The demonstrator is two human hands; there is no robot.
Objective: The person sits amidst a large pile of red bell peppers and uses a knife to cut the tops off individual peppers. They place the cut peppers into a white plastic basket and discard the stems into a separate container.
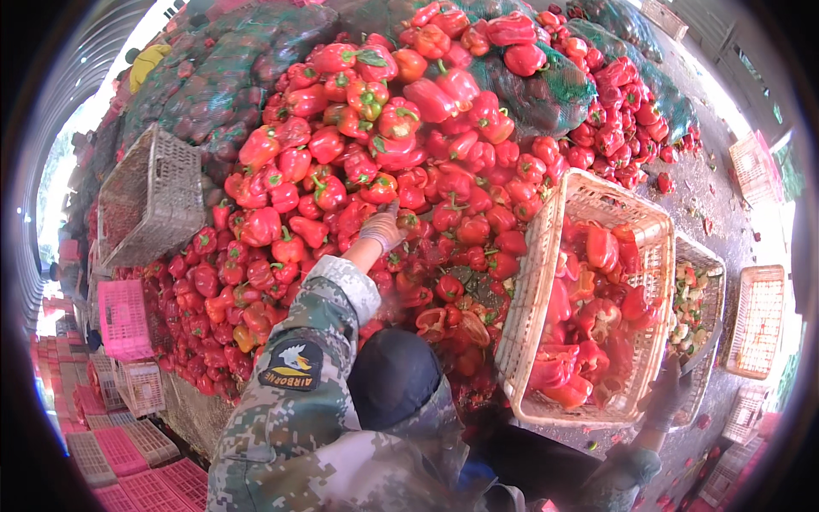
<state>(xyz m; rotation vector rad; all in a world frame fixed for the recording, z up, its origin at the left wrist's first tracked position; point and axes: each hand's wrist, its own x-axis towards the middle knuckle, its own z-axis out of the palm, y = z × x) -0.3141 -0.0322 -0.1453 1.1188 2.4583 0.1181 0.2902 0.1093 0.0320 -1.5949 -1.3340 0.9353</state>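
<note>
My left hand (382, 229), in a pale glove with dark fingertips, reaches into a heap of red bell peppers (326, 144). Its fingers touch or nearly touch a red-orange pepper (381, 189); whether they grip anything cannot be told. At the lower right, my gloved right hand (667, 392) is closed around a knife (702, 351), its handle hidden and its blade pointing up and right. Between my hands, a tilted pale plastic crate (540, 281) holds opened red peppers (598, 317). Cut pepper pieces (472, 328) lie at the heap's near edge.
Beyond the crate, a second crate (722, 291) holds pepper cores and scraps. Green mesh sacks (224, 70) lie behind the heap. An upturned grey crate (176, 185) and a pink crate (125, 319) stand left; another crate (758, 320) stands far right. A person in yellow (146, 64) is far back.
</note>
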